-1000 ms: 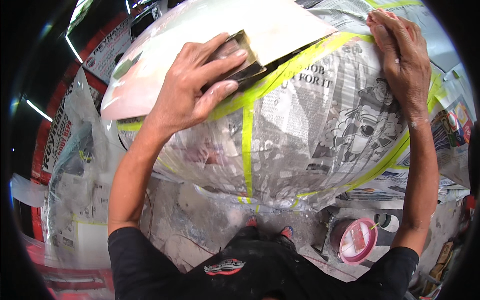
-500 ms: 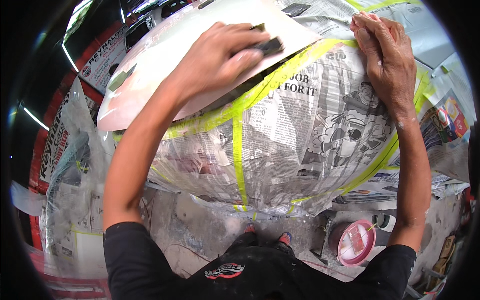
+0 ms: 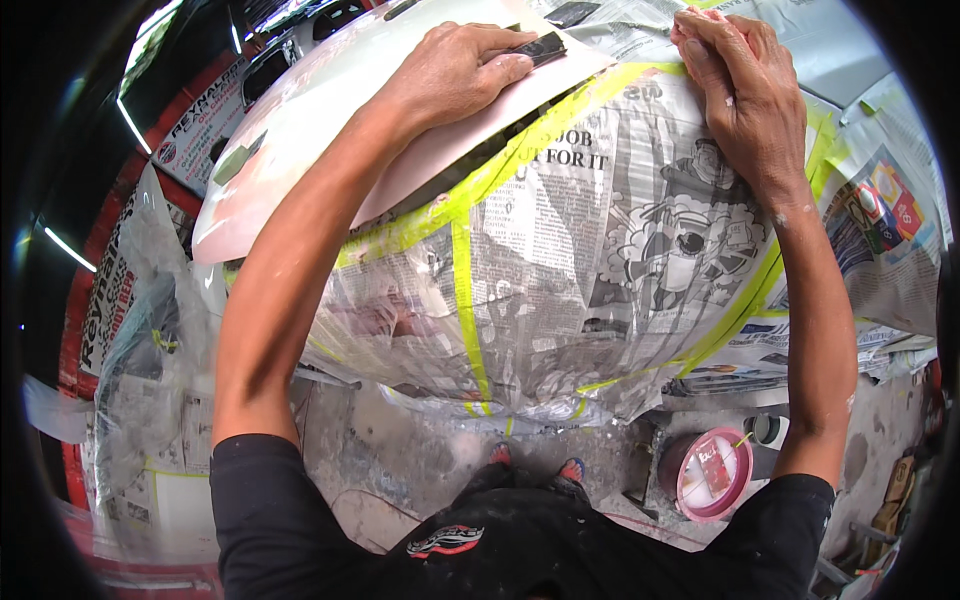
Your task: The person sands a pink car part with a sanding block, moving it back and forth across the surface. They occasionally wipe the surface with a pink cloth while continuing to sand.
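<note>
My left hand (image 3: 455, 70) presses a dark flat sanding block (image 3: 538, 47) onto a white primed car panel (image 3: 300, 130) at the upper left. My right hand (image 3: 745, 90) lies flat on the newspaper masking (image 3: 600, 240) at the upper right, holding nothing. Yellow-green masking tape (image 3: 465, 300) runs along the panel's edge and down across the paper. Most of the block is hidden under my fingers.
A pink-lidded can (image 3: 712, 472) stands on the dusty concrete floor (image 3: 380, 470) at the lower right. More newspaper and plastic sheeting (image 3: 140, 380) hang at the left. My feet (image 3: 535, 468) show below the masked bodywork.
My left hand has slid the sanding block up and to the right across the white panel. My right hand has stayed on the newspaper.
</note>
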{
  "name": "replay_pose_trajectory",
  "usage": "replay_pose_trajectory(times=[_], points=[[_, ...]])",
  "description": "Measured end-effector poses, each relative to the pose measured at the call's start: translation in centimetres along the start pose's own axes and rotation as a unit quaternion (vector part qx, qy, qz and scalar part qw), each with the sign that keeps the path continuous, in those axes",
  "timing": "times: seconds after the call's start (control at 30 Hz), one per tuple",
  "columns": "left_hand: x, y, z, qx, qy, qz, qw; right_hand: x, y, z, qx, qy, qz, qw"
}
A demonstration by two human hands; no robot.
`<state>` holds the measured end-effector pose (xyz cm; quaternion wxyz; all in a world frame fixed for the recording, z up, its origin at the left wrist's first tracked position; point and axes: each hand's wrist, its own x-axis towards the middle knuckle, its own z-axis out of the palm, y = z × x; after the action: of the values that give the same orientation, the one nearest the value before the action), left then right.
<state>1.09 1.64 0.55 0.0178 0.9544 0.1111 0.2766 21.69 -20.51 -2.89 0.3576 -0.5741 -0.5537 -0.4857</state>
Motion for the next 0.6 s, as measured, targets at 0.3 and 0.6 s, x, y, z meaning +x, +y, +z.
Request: replay_pose_trajectory(times=[0.3, 0.6], points=[[0.1, 0.7, -0.7, 0.025, -0.029, 0.004, 0.999, 1.0, -0.6, -0.1, 0.053, 0.031, -0.011, 0.998], [0.0, 1.3, -0.4, 0.038, -0.027, 0.062, 0.997, 0.8, 0.6, -1.2, 0.041, 0.022, 0.0, 0.999]])
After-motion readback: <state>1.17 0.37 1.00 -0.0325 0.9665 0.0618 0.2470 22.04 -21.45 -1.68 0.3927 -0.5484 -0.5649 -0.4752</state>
